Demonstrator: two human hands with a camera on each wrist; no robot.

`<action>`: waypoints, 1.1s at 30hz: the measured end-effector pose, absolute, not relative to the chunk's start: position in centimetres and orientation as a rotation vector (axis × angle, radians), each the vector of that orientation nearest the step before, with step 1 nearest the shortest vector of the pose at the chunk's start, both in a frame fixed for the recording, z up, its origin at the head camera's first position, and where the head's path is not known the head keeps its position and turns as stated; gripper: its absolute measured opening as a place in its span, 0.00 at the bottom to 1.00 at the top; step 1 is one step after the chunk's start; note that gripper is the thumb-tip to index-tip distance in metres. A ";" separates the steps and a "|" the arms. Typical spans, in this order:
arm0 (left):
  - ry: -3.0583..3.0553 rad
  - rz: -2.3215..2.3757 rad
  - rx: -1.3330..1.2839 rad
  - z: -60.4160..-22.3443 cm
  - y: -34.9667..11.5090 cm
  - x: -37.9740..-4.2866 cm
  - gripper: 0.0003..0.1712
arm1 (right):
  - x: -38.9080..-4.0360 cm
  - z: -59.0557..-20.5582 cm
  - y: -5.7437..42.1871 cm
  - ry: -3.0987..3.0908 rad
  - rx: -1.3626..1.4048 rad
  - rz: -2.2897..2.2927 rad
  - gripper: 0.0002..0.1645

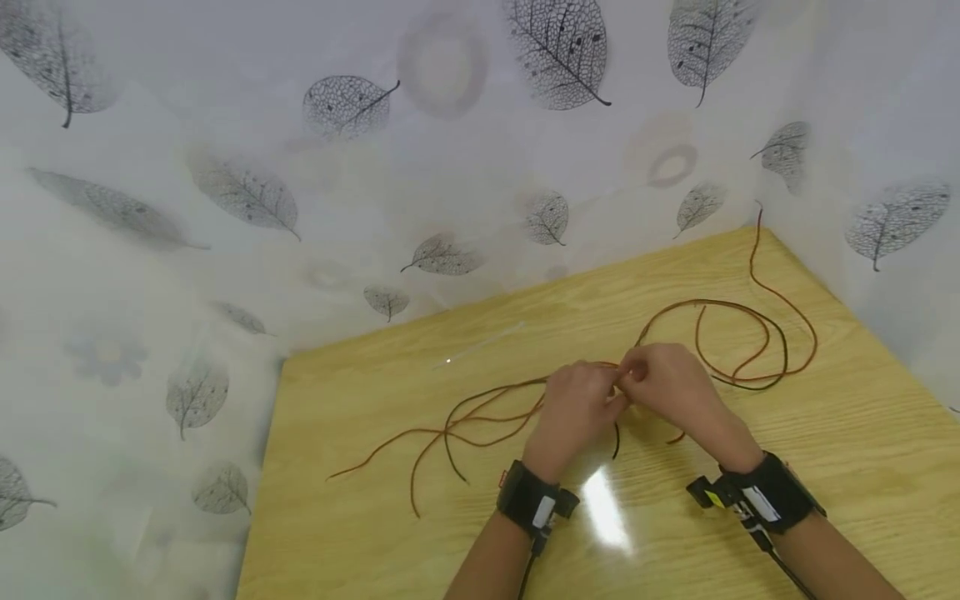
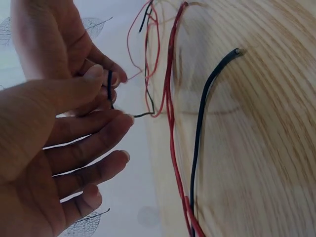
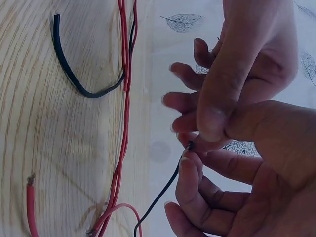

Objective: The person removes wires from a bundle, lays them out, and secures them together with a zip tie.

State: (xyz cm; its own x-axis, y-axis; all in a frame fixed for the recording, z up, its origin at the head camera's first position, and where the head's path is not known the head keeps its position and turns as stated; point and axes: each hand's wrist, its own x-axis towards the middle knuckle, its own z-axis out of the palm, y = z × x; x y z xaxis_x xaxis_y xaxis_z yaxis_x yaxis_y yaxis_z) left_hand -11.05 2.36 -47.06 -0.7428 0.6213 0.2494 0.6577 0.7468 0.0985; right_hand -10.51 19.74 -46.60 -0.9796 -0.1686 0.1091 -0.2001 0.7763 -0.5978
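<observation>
Black wrist straps (image 1: 791, 489) sit just behind your hands. Your left hand (image 1: 573, 411) and right hand (image 1: 677, 393) seem to both pinch the thin black insulated wire (image 3: 160, 196) between their fingertips; grip close, work gently, and let the long red insulated wires (image 2: 171, 123) beside them lie slack.

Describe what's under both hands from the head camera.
A black wire end and a red wire end stick out; anything the left hand and right hand cover cannot be seen.
</observation>
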 end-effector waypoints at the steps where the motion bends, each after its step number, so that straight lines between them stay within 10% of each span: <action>1: -2.750 -0.278 -0.997 -47.1 2.4 -11.1 0.08 | -10.5 -46.6 19.7 -2.905 0.305 1.005 0.03; 17: -2.840 -0.539 -0.866 -47.9 2.1 -11.1 0.17 | -10.5 -46.5 19.5 -2.839 0.429 1.232 0.10; 33: -2.836 -0.633 -0.645 -46.9 -0.2 -11.0 0.08 | -14.6 -49.8 25.2 -2.637 0.424 0.377 0.08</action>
